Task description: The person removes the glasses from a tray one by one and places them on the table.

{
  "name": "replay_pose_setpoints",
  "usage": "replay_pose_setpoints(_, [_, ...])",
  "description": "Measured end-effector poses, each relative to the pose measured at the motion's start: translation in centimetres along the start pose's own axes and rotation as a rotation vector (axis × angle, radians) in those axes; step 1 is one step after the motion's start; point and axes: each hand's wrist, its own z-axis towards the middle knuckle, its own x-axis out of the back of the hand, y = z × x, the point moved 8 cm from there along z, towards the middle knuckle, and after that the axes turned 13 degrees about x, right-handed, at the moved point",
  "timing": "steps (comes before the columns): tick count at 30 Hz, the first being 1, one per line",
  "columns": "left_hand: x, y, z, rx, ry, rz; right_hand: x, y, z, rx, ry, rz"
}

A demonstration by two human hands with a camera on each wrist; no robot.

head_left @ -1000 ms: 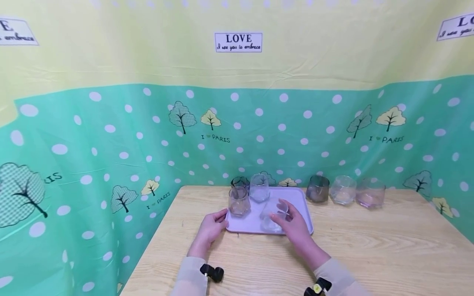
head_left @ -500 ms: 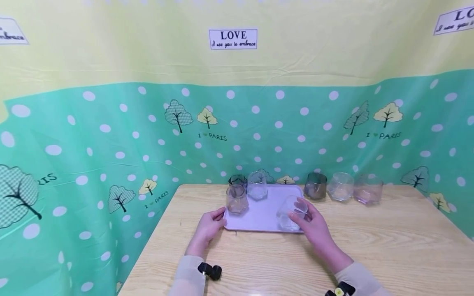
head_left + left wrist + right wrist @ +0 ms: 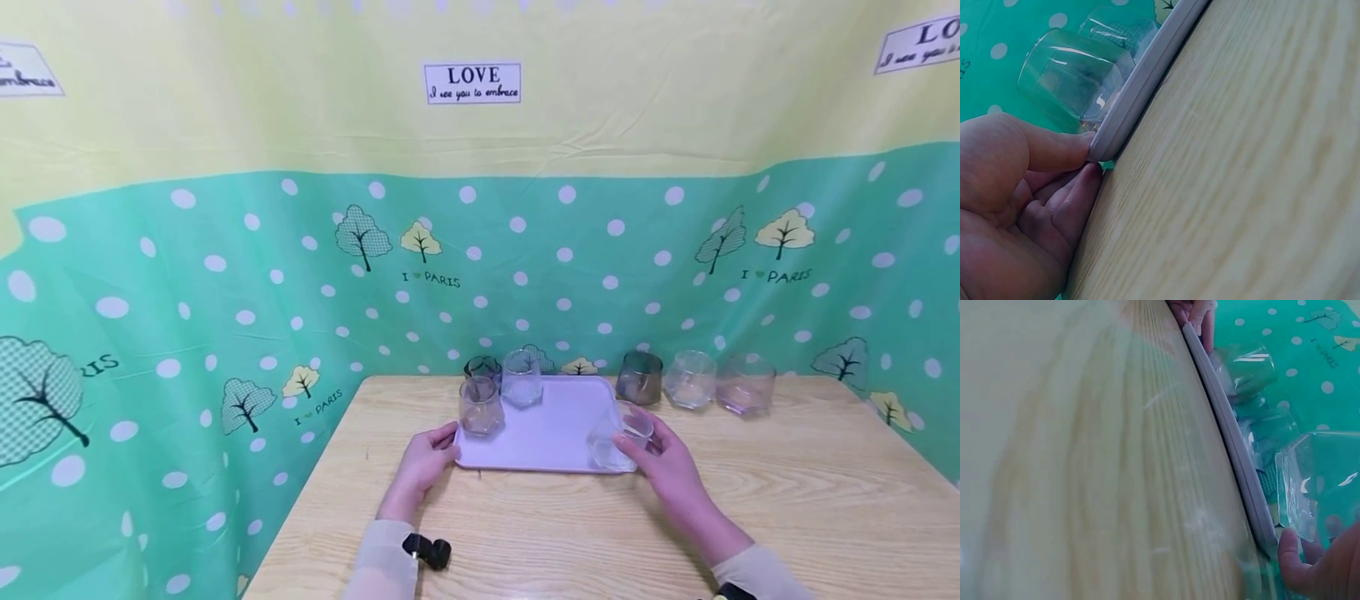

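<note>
Gloss, grain, creases
In the right fingers (image 3: 1291,557), a clear faceted tumbler (image 3: 1322,481) looked like glossy glass; at the left fingers (image 3: 1063,151), a lilac rectangular tray (image 3: 555,429), smooth plastic; beneath them, a pale tabletop (image 3: 525,533), grained wood; beyond, a green-and-yellow curtain (image 3: 540,237), creased cloth.

Tray (image 3: 555,427): pale purple, rect., rounded corners, low rim; lies on worktop (image 3: 540,533), long side to front, pinched by L hand (image 3: 426,460) nr L front corner. Glass (image 3: 609,447): clear, colourless, mouth up & tilted to R, held in R hand (image 3: 667,458) over tray's R front corner; contact w/ tray unclear.
</note>
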Motion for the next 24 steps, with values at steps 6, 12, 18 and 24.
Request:
replay_pose_setpoints(6, [-0.2,0.3,0.0,-0.024,0.0,0.006,2.9,0.8,-0.5,-0.031,0.014,-0.033])
replay_pose_setpoints(12, [-0.1,0.1,0.1,-0.008,0.007,0.012,6.2,0.9,-0.8,-0.003,0.051,-0.064])
replay_pose_setpoints(18, [0.0,-0.1,0.3,0.008,0.01,0.007,9.0,1.2,-1.1,0.025,0.062,-0.078])
replay_pose_setpoints(24, [-0.1,0.0,0.2,0.008,0.002,0.007,11.6,1.6,-1.5,0.007,0.063,-0.146])
